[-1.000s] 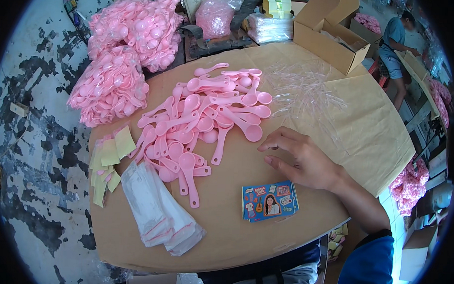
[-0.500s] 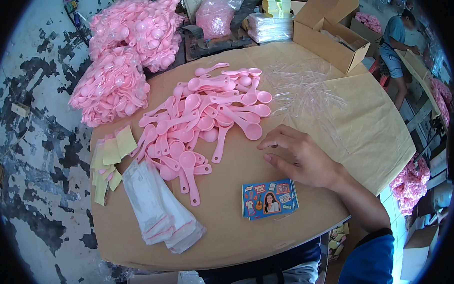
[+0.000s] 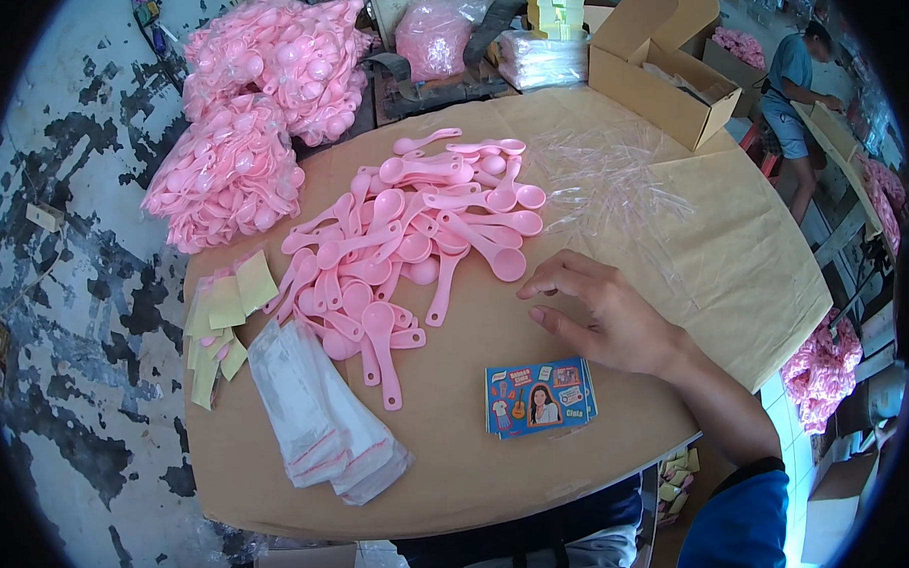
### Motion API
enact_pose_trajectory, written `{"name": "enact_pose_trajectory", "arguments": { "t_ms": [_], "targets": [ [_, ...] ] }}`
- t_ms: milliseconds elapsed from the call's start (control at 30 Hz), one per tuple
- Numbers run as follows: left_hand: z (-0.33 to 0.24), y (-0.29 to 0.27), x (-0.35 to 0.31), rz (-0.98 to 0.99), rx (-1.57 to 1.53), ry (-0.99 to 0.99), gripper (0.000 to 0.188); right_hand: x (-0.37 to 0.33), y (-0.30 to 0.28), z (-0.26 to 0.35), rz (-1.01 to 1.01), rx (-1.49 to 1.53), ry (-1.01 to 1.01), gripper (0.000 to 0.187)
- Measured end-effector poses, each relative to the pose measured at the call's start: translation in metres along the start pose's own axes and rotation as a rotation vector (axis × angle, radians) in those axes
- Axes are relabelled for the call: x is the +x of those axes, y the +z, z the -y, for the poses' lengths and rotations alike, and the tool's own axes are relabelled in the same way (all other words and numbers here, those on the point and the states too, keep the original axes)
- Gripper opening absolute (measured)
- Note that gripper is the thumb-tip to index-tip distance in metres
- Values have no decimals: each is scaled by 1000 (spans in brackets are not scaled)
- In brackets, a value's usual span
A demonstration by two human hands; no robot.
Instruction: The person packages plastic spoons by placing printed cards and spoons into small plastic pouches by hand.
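My right hand point(image 3: 605, 317) hovers over the right part of the paper-covered table point(image 3: 467, 485), thumb and curled fingers apart, holding nothing. Just below it lies a stack of blue printed cards point(image 3: 515, 411). A heap of pink plastic spoons point(image 3: 406, 232) spreads over the middle, its nearest spoon bowl close to my fingertips. Left of the cards, clear plastic bags point(image 3: 320, 410) with red-lined edges lie in an overlapping pile. Pale yellow paper packets point(image 3: 229, 301) sit at the left edge. My left hand is out of the picture.
Thin clear plastic strips point(image 3: 608, 184) lie scattered beyond my hand. An open cardboard box point(image 3: 651, 96) stands at the far right edge. Big bags of pink spoons point(image 3: 272, 62) are piled at the back left. A person point(image 3: 792, 85) works at another table on the right.
The view has shifted very slightly. My right hand keeps the same pose, and nothing on the table has visibly moved.
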State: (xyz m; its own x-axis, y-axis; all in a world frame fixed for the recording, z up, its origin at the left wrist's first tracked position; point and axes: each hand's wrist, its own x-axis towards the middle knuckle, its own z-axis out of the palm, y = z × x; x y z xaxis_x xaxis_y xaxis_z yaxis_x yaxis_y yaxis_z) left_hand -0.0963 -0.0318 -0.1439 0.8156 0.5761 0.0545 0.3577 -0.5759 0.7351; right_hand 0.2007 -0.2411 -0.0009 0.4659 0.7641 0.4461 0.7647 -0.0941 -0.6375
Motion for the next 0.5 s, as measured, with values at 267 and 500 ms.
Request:
{"name": "enact_pose_trajectory", "arguments": {
  "t_ms": [267,500],
  "targets": [
    [2,-2,-5,0,-1,-5,33,1,3,-5,3,-10,-2,19],
    [3,-7,-16,1,-8,-14,32,-2,6,-4,47,-16,19,19]
  ]
}}
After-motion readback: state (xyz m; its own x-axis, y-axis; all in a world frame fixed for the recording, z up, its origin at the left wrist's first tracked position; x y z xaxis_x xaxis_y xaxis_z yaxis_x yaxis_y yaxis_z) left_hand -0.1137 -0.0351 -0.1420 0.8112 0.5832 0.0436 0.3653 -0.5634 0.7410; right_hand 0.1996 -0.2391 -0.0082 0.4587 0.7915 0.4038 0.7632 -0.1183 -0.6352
